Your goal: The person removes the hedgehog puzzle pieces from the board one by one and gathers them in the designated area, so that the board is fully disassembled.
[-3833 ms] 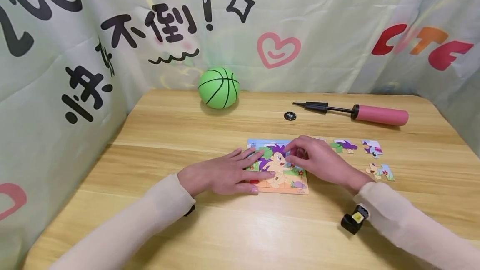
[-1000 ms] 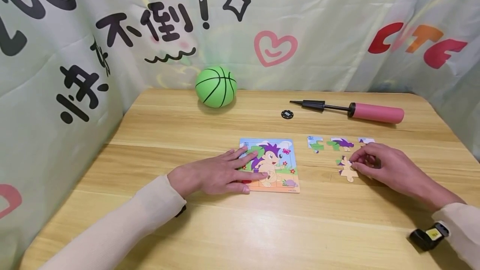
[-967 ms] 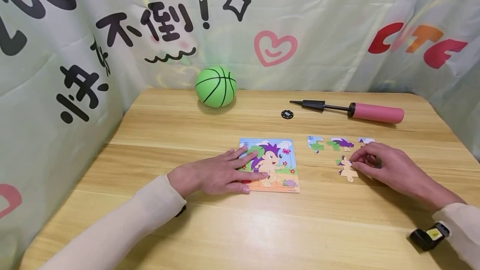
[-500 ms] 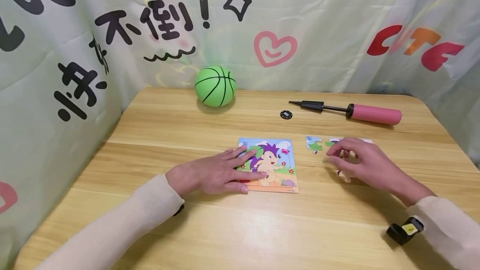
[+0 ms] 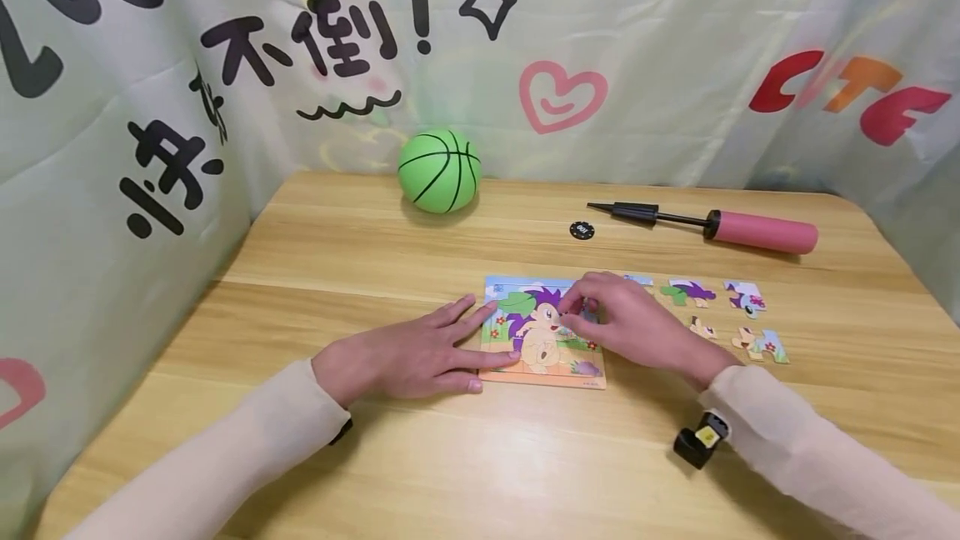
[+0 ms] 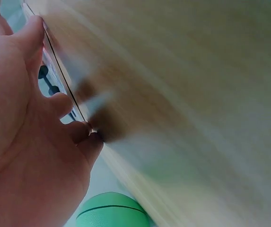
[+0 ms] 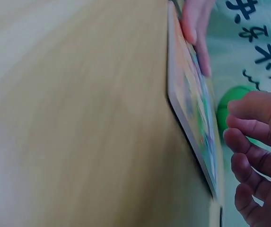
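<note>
A square jigsaw puzzle board [image 5: 540, 348] with a cartoon hedgehog picture lies on the table. My left hand [image 5: 408, 352] is spread at its left side, with several fingertips resting on the edge of the picture. Above the board's right half is my right hand [image 5: 633, 319], its thumb and index fingertip close to the picture. In the right wrist view, the right hand's fingers [image 7: 249, 146] are loosely curved and nothing shows between them. To the right lie loose puzzle pieces: a purple-and-green piece [image 5: 688, 292], a butterfly piece [image 5: 745, 298], and a flower piece [image 5: 761, 345]. My right hand partly covers others.
Behind the board, a green ball [image 5: 439, 171] sits at the table's far edge. A black chip [image 5: 582, 230] and a pink hand pump [image 5: 761, 232] lie at the back right. A printed curtain [image 5: 660, 65] hangs behind the table.
My right hand has moved left from the loose pieces, where it touched a tan piece, to over the board. My left hand has slid slightly left, uncovering more of the picture.
</note>
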A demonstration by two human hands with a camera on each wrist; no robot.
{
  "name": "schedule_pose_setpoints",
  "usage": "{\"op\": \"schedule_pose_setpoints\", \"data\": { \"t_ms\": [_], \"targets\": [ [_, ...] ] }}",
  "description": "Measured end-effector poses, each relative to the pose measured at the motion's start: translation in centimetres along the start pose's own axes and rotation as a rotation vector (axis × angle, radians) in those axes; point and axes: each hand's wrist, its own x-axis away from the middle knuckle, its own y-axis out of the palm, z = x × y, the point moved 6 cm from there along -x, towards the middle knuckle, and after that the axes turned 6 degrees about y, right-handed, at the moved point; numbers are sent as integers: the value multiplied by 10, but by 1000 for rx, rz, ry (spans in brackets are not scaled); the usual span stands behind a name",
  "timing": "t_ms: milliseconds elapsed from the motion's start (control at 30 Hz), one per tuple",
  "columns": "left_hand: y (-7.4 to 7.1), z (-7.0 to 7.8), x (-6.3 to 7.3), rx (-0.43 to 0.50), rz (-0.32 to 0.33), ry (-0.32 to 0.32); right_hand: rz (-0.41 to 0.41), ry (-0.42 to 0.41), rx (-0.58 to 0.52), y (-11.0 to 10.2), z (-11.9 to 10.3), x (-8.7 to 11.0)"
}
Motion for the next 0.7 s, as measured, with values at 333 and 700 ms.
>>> {"op": "schedule_pose_setpoints", "data": {
  "t_ms": [333, 700],
  "targets": [
    [0, 3, 0, -6, 17, 23, -41, -14, -5, 31, -17, -20],
    [1, 2, 0, -4, 11, 10, -27, -46, -24, 35, -20, -25]
  ]
}}
